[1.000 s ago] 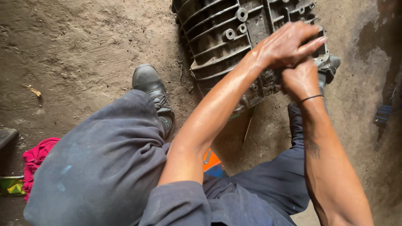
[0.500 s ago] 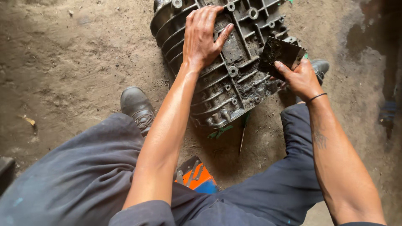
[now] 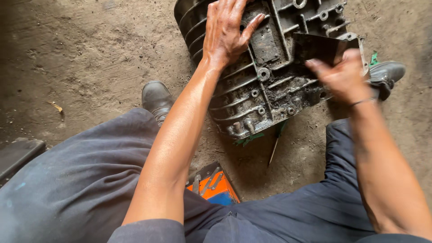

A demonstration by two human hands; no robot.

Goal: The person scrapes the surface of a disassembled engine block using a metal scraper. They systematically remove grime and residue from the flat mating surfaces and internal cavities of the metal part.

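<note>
Grey, grease-blackened ribbed housing [image 3: 265, 85] is showing dull silver under the left hand's [image 3: 226, 31] spread fingers [image 3: 252, 24], darkening to black sludge toward the right hand's [image 3: 344, 76] fingertips. A dark, near-black flat plate [image 3: 317, 47] is sitting just above those fingertips. A black boot [image 3: 156, 96] is showing below the left hand, faded navy trousers [image 3: 81, 180] lower down, an orange-and-blue box [image 3: 216, 186] between the knees, brown dusty floor [image 3: 90, 54] all around.

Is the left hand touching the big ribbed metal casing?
Touching. The head view shows the left hand pressed flat, fingers spread, on the metal casing.
</note>
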